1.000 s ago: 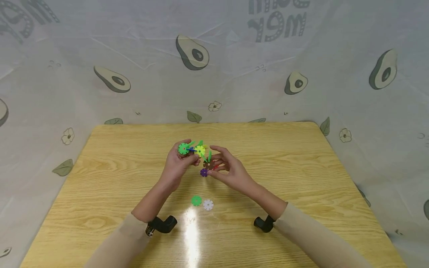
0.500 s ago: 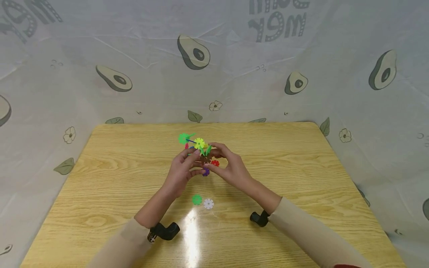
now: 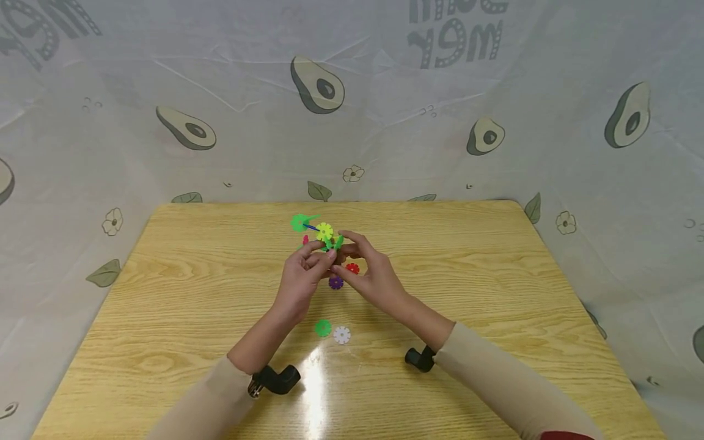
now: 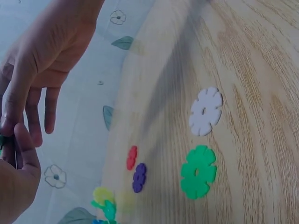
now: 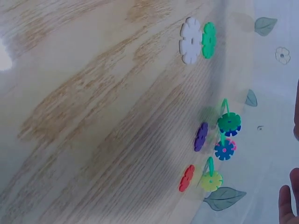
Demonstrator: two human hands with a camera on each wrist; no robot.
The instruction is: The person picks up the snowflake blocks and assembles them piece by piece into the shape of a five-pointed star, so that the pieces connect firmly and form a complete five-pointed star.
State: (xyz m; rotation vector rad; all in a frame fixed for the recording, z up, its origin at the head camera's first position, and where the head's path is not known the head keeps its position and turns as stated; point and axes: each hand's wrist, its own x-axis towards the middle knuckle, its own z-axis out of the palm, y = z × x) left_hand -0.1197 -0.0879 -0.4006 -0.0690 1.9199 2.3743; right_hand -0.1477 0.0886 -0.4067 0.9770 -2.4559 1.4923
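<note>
My left hand and right hand meet fingertip to fingertip above the table. Between them they pinch a brown snowflake building disc, mostly hidden by the fingers; a dark edge of the held piece shows in the left wrist view. Just beyond the hands stands a joined group of discs: a green disc, a yellow disc, a blue disc and edge-on green ones. A purple disc and a red disc lie below the fingers.
Nearer my body, a loose green disc and a white disc lie side by side on the wooden table. A printed cloth hangs behind the far edge. Each wrist carries a black camera mount.
My left hand has let go of the joined discs and moved right to the brown disc, which the right hand was holding. Both hands' fingertips have closed together around it.
</note>
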